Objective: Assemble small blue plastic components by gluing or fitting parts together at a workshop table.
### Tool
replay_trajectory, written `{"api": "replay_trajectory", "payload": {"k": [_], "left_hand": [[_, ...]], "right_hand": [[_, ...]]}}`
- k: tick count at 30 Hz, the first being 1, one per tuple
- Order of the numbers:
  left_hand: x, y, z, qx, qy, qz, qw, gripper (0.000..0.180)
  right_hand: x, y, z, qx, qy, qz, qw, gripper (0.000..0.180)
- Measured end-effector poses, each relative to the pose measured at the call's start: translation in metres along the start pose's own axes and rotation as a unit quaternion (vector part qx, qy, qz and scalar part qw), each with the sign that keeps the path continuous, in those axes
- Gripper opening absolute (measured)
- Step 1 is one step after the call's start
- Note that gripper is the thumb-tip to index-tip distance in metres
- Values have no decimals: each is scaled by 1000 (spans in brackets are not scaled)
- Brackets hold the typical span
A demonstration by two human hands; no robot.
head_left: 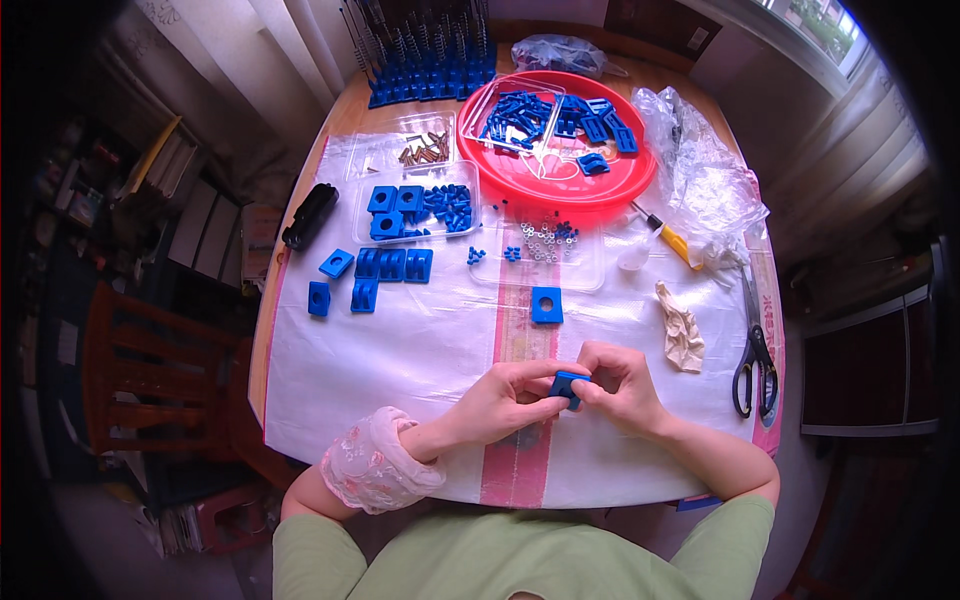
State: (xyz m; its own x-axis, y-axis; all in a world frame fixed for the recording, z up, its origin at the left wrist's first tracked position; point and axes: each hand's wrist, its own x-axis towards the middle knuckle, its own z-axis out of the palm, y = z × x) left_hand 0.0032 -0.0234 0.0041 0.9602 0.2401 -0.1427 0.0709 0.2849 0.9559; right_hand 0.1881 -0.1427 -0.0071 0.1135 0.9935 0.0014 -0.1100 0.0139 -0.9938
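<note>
1. Left hand (495, 404) and right hand (625, 392) pinch a blue block (568, 384) between them, near the table's (262, 365) front edge.
2. Open white tablecloth (385, 365) stretches left of the hands; a square blue plate (538, 306) lies just beyond them.
3. Black-handled scissors (757, 340) lie by the table's right edge, well apart.

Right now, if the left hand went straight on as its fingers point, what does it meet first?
The left hand would first meet the blue block at its fingertips, which both hands hold; just beyond, likely the right hand. Depth is hard to judge from one view.
</note>
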Motion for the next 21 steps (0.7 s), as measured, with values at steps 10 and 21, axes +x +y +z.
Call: {"api": "replay_trajectory", "payload": {"k": [10,21], "left_hand": [[-1,7,0,9,-2,1,1000,44],[-1,6,0,-3,2,-1,1000,44]], "right_hand": [[0,0,0,6,-3,7,1000,10],[0,-2,1,23,3,9,1000,12]]}}
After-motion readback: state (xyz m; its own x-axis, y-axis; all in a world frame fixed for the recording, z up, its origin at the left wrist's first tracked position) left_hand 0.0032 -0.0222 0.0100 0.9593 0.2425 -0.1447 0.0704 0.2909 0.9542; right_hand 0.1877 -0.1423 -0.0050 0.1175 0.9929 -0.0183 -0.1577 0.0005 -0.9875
